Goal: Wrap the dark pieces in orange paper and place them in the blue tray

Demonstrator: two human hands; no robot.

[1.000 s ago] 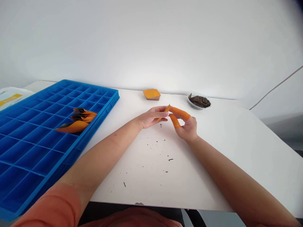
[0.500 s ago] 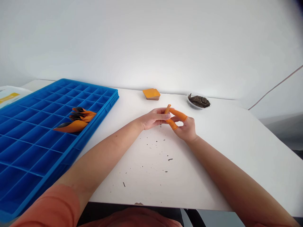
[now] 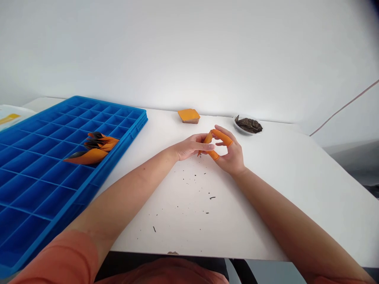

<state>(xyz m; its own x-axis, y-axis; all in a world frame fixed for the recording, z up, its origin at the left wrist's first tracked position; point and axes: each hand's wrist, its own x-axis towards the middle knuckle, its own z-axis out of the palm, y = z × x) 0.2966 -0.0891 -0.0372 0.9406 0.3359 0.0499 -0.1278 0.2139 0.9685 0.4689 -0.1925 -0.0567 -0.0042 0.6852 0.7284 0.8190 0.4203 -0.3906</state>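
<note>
My left hand [image 3: 191, 147] pinches a small rolled or folded orange sheet [image 3: 208, 138] between thumb and fingers over the middle of the table. My right hand [image 3: 232, 154] meets it from the other side, with orange finger cots [image 3: 222, 136] over its thumb and index finger. Both of those fingertips are curled onto the sheet, while the other fingers are loosely bent. Much of the sheet is hidden behind my left fingers. Beyond my hands lies a stack of orange sheets [image 3: 188, 115]. A white bowl [image 3: 237, 128] holds dark brown flat pieces [image 3: 250, 125].
At left stands a blue compartment tray [image 3: 59, 182], with several orange-and-black rolled pieces [image 3: 89, 156] in it near its right side. Dark crumbs [image 3: 212, 197] are scattered on the white table [image 3: 177, 232]. A white wall closes off the back.
My right index finger has bent further over the top of the orange sheet, and my other right fingers have lifted. A lower tip of the sheet now shows beneath my left hand.
</note>
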